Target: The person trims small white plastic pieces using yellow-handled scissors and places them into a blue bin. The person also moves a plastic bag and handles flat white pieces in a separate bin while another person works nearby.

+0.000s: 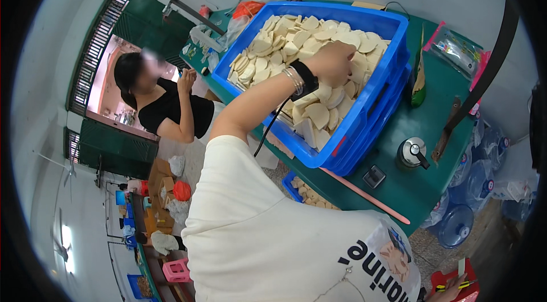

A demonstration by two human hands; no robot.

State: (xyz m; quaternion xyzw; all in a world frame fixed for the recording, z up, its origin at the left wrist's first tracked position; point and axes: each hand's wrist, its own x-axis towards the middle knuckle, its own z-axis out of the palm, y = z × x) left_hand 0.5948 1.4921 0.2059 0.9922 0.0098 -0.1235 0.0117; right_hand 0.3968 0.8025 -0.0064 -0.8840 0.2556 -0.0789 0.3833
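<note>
My left hand (335, 64) reaches into a blue plastic crate (310, 159), wearing a black wristband and light bangles. Its fingers are curled down among many pale, flat, half-round pieces (316, 114); what lies between them is hidden. At the lower right corner, my right hand (451, 292) is partly cut off by the picture's edge. Beside it are a red container (437, 280), a yellow-and-black tool (458, 286) and a narrow pale strip (461, 266). Whether those fingers hold anything is unclear.
The crate is stacked on others on a green table (399, 188). Nearby are a flask (411, 153), a small dark box (374, 177), a pink strip (370, 196) and a green pointed package (419, 83). Large water bottles (454, 225) stand beyond. A person in black (176, 105) stands left.
</note>
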